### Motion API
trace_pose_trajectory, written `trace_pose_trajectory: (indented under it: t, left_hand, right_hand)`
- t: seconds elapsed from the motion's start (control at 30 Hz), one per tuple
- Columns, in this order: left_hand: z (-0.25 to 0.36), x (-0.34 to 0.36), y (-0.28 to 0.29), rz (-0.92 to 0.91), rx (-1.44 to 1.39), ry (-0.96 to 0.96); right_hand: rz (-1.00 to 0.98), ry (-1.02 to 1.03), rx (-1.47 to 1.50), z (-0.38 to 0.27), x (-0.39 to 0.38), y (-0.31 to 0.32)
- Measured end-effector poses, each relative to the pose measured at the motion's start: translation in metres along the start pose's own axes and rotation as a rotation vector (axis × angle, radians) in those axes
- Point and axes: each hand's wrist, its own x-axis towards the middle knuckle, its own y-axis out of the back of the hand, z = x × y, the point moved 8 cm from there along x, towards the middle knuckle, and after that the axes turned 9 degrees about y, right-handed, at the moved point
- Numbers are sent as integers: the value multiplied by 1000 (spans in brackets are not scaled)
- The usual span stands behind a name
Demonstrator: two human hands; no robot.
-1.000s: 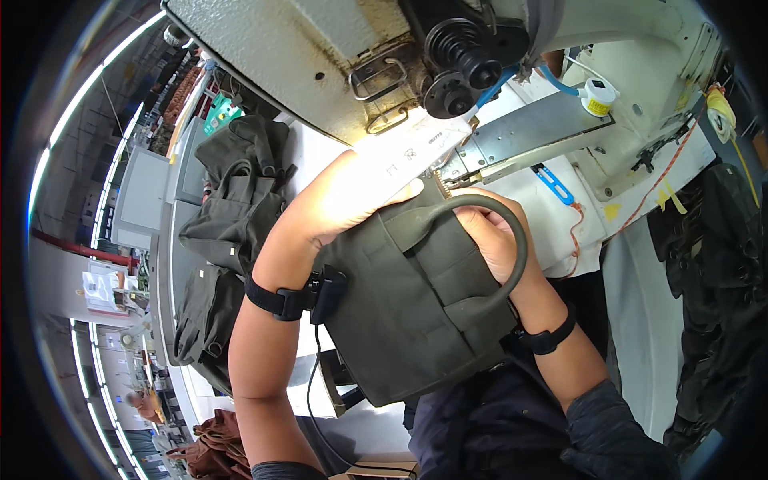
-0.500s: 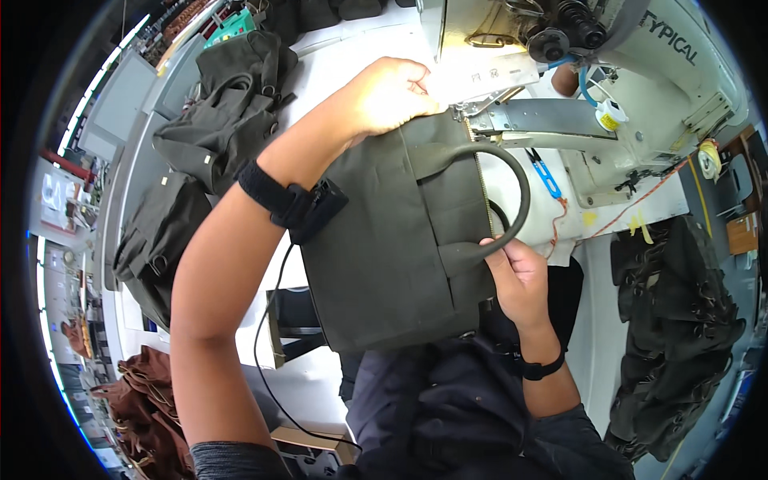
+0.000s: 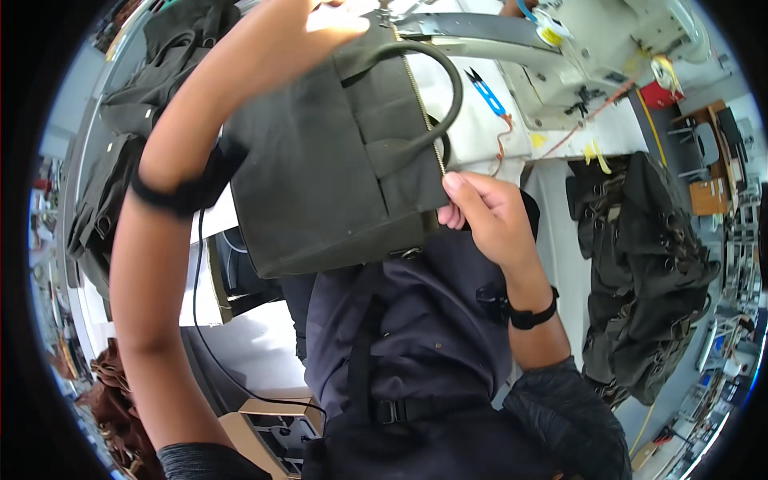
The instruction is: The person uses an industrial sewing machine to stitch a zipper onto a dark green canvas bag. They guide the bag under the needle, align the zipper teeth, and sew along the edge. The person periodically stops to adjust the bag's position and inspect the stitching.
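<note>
A dark olive-grey bag (image 3: 300, 152) lies before me, its near end over my lap. It has a rounded carry handle (image 3: 458, 88) and a gold-toothed zipper (image 3: 416, 88) along its right edge. My right hand (image 3: 488, 212) is closed, thumb and fingers pinching the bag's corner at the near end of that zipper. At the top edge of the picture, my left hand (image 3: 332, 24) is beside the bag's far end, close to the sewing machine's metal foot (image 3: 386, 14). Its fingers are mostly cut off and overlit, so their grip is hidden.
The sewing machine's arm (image 3: 480, 30) extends beyond the bag. Blue thread snips (image 3: 486, 94) lie on the white table (image 3: 512, 144). More dark bags (image 3: 160, 88) are piled at left, others (image 3: 640, 272) hang at right. Brown pieces (image 3: 120, 400) lie lower left; a black cable (image 3: 196, 296) hangs from my left wrist.
The view has tipped down, shifting the scene up and left. My right hand has moved from the handle's base to the bag's corner by the zipper end.
</note>
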Motion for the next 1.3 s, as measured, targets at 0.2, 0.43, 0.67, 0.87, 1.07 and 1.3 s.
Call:
trace_pose_trajectory:
  t: [0.2,0.43,0.67,0.87,1.07,1.3]
  left_hand:
    - [118,-108,-30,-163,-3,336]
    - [137,-134,-52,264,167,307]
    - [135,-128,-33,329,203,103]
    - [132,-129,-34,319,219,89]
    - [133,-129,-43,298,200,68]
    - [127,-126,-39,-80,101,237]
  right_hand:
    - [-131,-42,66,-2,10,-7]
    - [67,-185,521,-7,-5,-30]
    - [100,-191,571,-4,-8,-42]
    - [-35,-109,485,-9,-3,-42]
    - [-17,-79,438,-2,-5,-39]
    - [39,-6,559,13,-7,-52]
